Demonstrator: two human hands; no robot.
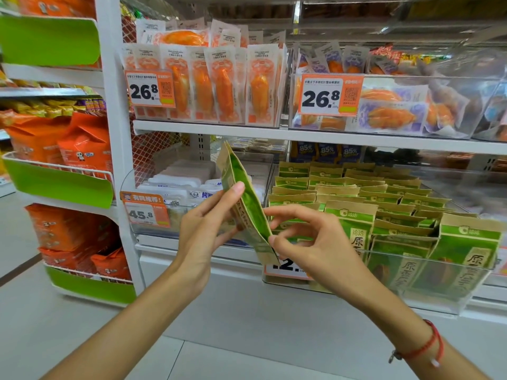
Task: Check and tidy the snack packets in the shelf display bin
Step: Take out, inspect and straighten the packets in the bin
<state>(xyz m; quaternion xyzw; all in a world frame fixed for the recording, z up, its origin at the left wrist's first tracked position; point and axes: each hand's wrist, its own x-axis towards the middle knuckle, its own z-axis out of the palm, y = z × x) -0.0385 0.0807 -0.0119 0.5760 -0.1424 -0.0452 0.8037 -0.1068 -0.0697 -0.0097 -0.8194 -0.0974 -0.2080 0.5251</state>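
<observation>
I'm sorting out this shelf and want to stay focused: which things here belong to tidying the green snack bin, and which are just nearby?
Belongs to the job:
green packet, held in left hand and right hand
clear bin of green packets

Just nearby:
orange packets
white packets
price tag

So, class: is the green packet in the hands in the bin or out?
Out: both hands, left and right, hold the packet in front of the bin.

- Held packet: matt kraft-look paper, green printed panel.
- Display bin: clear glossy plastic.
- Shelf edge: smooth white painted metal.
- Wrist bracelet: red woven cord.
</observation>
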